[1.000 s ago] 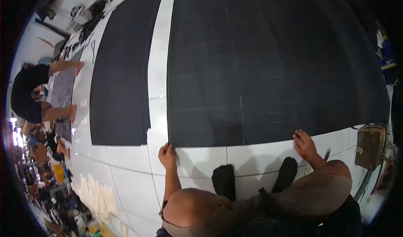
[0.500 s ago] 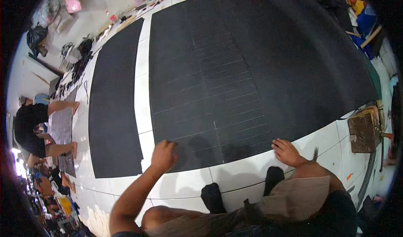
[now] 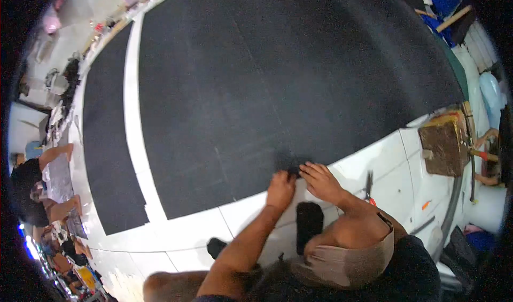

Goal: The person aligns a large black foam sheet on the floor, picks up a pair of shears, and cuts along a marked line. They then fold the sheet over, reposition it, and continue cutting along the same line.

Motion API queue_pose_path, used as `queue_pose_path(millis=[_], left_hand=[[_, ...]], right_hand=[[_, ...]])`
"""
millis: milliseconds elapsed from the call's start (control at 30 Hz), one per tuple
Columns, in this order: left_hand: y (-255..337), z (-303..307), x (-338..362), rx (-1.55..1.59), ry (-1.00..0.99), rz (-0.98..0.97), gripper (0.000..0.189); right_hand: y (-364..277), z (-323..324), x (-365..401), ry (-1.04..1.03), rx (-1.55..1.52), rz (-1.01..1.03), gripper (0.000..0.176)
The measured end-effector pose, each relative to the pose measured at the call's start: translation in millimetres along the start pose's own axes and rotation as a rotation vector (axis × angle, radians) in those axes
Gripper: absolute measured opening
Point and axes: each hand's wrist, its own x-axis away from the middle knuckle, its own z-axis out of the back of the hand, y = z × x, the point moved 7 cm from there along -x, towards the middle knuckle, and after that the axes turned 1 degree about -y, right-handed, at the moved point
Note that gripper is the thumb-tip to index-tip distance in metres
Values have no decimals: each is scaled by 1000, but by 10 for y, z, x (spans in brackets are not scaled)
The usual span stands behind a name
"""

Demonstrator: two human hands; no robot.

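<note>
large black sheet point(image 3: 214, 77) lies spread on white tiles point(image 3: 200, 227)

Large sheet point(image 3: 214, 88) black, faint pale lines; floor tiles point(image 3: 197, 227) white; shorts point(image 3: 352, 262) beige-brown.

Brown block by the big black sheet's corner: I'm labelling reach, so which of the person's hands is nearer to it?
Right. The right hand, at the sheet's near edge, is on the brown block's side; the left hand is beside it, farther away.
</note>
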Motion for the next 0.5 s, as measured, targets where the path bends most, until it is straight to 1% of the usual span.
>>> queue_pose_path(millis=[33, 67, 100, 133, 167, 200, 233, 267, 300, 333, 400, 433, 500], left_hand=[[38, -14, 22, -96, 1, -111, 23], [136, 52, 53, -197, 44, -282, 22], [303, 279, 52, -73, -52, -22, 20], [73, 100, 26, -54, -52, 69, 21], [129, 81, 28, -179, -65, -73, 22], [185, 63, 59, -304, -77, -222, 23], [189, 57, 94, -297, -79, -241, 25], [197, 73, 80, -293, -70, -263, 28], [231, 102, 42, -289, -55, -290, 31], [260, 116, 10, -315, -64, -272, 30], [296, 129, 15, -363, -83, -226, 28], [298, 130, 4, -354, -81, -238, 29], [345, 147, 26, -408, -63, -241, 26]], right_hand=[[25, 52, 79, 26, -90, -3, 44], [55, 132, 223, 178, -128, -29, 41], [121, 259, 367, 250, -154, -143, 39], [158, 373, 580, 313, -176, -261, 38], [256, 373, 878, 439, -94, -411, 35], [319, 364, 1180, 460, -6, -517, 32], [313, 484, 1424, 465, -54, -706, 29], [342, 411, 1746, 424, 9, -843, 32], [318, 383, 1997, 421, 8, -894, 34], [309, 391, 2153, 414, 10, -941, 37], [412, 223, 2379, 198, -235, -1152, 40], [421, 137, 2477, 88, -360, -1249, 42], [385, 54, 2691, 379, -349, -1219, 45]])
